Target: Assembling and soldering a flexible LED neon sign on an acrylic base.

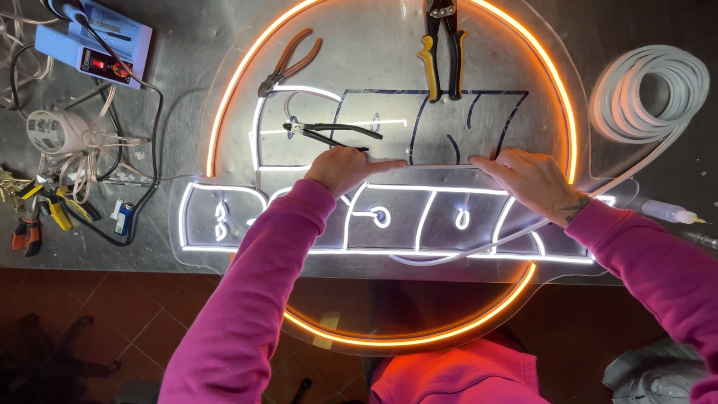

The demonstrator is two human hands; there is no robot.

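The neon sign panel (224, 224) lies flat on the metal table (187, 67). The left hand (350, 168) rests on its middle, fingers together pointing right. The right hand (532, 179) presses to the right, fingers slightly spread. Black pliers (333, 133) lie just beyond the left hand.
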